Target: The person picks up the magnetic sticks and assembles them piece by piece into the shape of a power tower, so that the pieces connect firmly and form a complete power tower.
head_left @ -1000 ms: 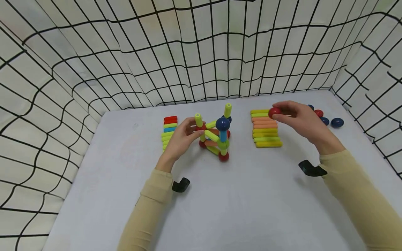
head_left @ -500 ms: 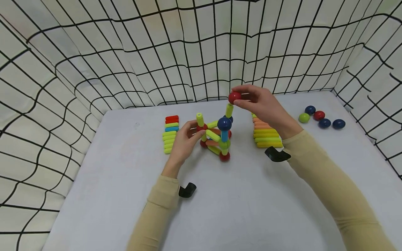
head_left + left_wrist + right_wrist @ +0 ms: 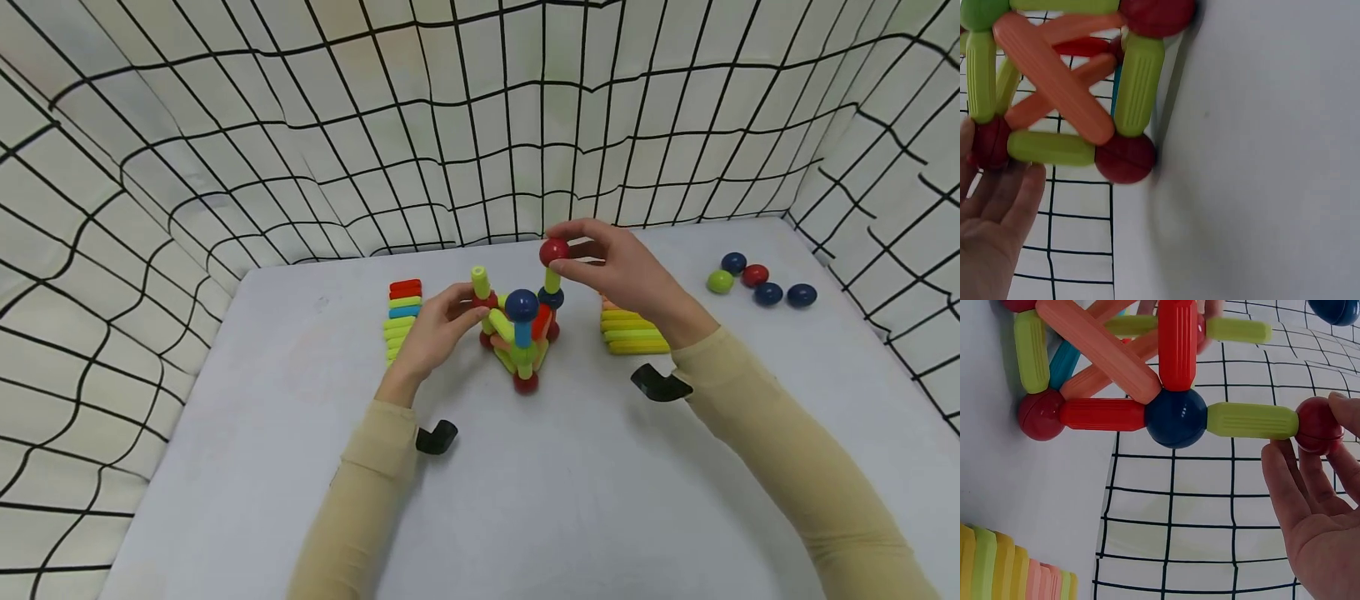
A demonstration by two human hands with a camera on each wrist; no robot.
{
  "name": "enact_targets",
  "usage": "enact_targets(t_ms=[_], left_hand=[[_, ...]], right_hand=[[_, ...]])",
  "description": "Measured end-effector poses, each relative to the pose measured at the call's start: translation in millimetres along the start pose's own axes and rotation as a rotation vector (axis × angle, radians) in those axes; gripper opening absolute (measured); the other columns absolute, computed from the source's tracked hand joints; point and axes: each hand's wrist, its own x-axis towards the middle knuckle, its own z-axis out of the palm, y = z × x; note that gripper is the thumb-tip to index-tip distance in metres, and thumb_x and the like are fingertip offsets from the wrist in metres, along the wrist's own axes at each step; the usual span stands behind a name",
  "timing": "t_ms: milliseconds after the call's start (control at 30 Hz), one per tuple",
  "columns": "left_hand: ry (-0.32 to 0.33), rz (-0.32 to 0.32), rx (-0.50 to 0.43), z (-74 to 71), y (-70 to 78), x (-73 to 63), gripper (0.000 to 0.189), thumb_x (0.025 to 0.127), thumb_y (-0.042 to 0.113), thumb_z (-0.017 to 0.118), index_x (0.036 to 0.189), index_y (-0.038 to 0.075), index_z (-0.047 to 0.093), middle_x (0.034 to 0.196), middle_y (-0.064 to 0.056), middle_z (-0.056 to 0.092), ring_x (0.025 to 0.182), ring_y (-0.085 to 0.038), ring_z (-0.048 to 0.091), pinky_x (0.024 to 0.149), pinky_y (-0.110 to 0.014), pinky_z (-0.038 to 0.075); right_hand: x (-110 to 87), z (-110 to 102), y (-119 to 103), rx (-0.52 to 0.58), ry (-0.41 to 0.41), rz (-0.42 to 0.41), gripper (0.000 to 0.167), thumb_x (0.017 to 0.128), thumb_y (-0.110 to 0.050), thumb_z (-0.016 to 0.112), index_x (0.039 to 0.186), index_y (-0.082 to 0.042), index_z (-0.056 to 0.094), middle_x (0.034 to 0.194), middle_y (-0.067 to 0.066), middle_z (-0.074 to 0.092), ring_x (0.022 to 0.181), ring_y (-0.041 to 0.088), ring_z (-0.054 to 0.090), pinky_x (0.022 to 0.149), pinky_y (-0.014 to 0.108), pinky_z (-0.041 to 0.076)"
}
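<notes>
A frame of coloured rods and balls, with a blue ball (image 3: 522, 306) on its near post, stands on the white table. Thumb and fingers of my left hand (image 3: 437, 332) hold a red ball (image 3: 989, 145) at the frame's left corner, below an upright yellow-green rod (image 3: 480, 282). My right hand (image 3: 628, 271) pinches another red ball (image 3: 1319, 425) against the end of a yellow-green rod (image 3: 1252, 420). This rod rises from a blue ball (image 3: 1176, 419) at the back corner. Orange rods (image 3: 1054, 78) cross diagonally between the frame's sides.
Short rods (image 3: 403, 311) in red, blue and yellow-green lie in a row left of the frame. Longer yellow and orange rods (image 3: 633, 332) lie to its right, partly behind my right hand. Several loose balls (image 3: 768, 294) sit farther right. Black netting (image 3: 510, 150) encloses the table's back and sides.
My right hand has carried the red ball leftward, then down onto the upright rod's end. The frame has turned slightly, bringing a red rod into sight. My left hand keeps its hold.
</notes>
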Motion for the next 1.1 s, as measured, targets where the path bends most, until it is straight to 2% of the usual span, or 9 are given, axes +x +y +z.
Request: enact_targets(t_ms=[133,233,433,600,733,833,967,1033,1100], left_hand=[[-0.09,0.013,0.026,-7.6,-0.2,10.7,0.042,0.097,0.03,0.062,0.136,0.016,0.055,0.131,-0.003,0.058,0.12,-0.02,0.056,0.102,-0.039,0.046],[-0.125,-0.007,0.023,-10.9,0.6,16.2,0.043,0.096,0.032,0.061,0.136,0.017,0.055,0.132,-0.002,0.057,0.121,-0.02,0.055,0.104,-0.042,0.044],[-0.132,-0.034,0.017,-11.2,0.8,18.7,0.043,0.096,0.035,0.062,0.135,0.019,0.055,0.132,0.0,0.057,0.122,-0.02,0.054,0.105,-0.043,0.043],[-0.101,-0.023,0.029,-10.7,-1.7,14.5,0.043,0.096,0.034,0.062,0.135,0.019,0.055,0.131,-0.001,0.056,0.12,-0.02,0.055,0.102,-0.041,0.045],[-0.079,-0.016,0.008,-14.1,-5.5,5.9,0.045,0.094,0.033,0.066,0.134,0.017,0.054,0.128,-0.003,0.056,0.118,-0.022,0.057,0.1,-0.039,0.048],[-0.081,-0.012,-0.029,-16.9,-8.5,-0.7,0.051,0.09,0.029,0.072,0.135,0.015,0.052,0.128,-0.005,0.054,0.119,-0.025,0.056,0.099,-0.039,0.048],[-0.074,0.012,-0.054,-17.6,-11.7,-6.5,0.057,0.086,0.023,0.076,0.135,0.009,0.05,0.127,-0.007,0.054,0.12,-0.029,0.055,0.099,-0.038,0.048],[-0.06,0.015,-0.059,-16.1,-12.4,-8.3,0.057,0.086,0.022,0.076,0.134,0.008,0.05,0.125,-0.008,0.055,0.118,-0.029,0.056,0.098,-0.038,0.049],[-0.037,0.015,-0.057,-13.4,-12.6,-9.9,0.054,0.085,0.022,0.077,0.131,0.009,0.051,0.123,-0.008,0.056,0.116,-0.028,0.057,0.097,-0.037,0.049]], right_hand=[[-4.8,3.5,-0.3,-0.023,0.018,-0.02,0.046,0.094,-0.025,0.068,0.136,-0.013,0.053,0.132,0.004,0.055,0.119,0.022,0.056,0.096,0.042,0.051],[-7.1,4.6,0.0,-0.018,0.025,-0.024,0.047,0.094,-0.023,0.068,0.136,-0.013,0.052,0.134,0.004,0.054,0.119,0.022,0.055,0.095,0.042,0.051],[-13.7,-0.3,4.4,0.001,0.039,-0.021,0.049,0.095,-0.027,0.065,0.14,-0.015,0.05,0.137,0.002,0.052,0.123,0.021,0.053,0.097,0.042,0.049],[-25.9,-20.2,24.6,-0.041,0.158,0.094,0.048,0.099,-0.04,0.055,0.14,-0.016,0.05,0.138,0.003,0.053,0.125,0.023,0.051,0.103,0.046,0.044],[-37.7,-49.2,57.8,-0.174,0.253,0.268,0.054,0.101,-0.043,0.048,0.144,-0.012,0.045,0.142,0.011,0.049,0.129,0.032,0.045,0.103,0.054,0.041],[-45.2,-70.2,86.8,-0.33,0.25,0.369,0.054,0.102,-0.037,0.046,0.146,-0.005,0.041,0.144,0.021,0.043,0.128,0.04,0.042,0.099,0.059,0.04],[-51.8,-87.0,119.0,-0.55,0.165,0.392,0.048,0.101,-0.02,0.047,0.14,0.007,0.043,0.143,0.034,0.035,0.128,0.054,0.032,0.103,0.065,0.03],[-54.6,-91.0,131.0,-0.631,0.116,0.381,0.045,0.099,-0.014,0.049,0.136,0.01,0.045,0.141,0.037,0.033,0.127,0.059,0.027,0.105,0.067,0.024],[-56.6,-92.2,139.4,-0.675,0.085,0.37,0.043,0.098,-0.011,0.05,0.134,0.011,0.047,0.14,0.038,0.033,0.127,0.06,0.026,0.105,0.068,0.023]])
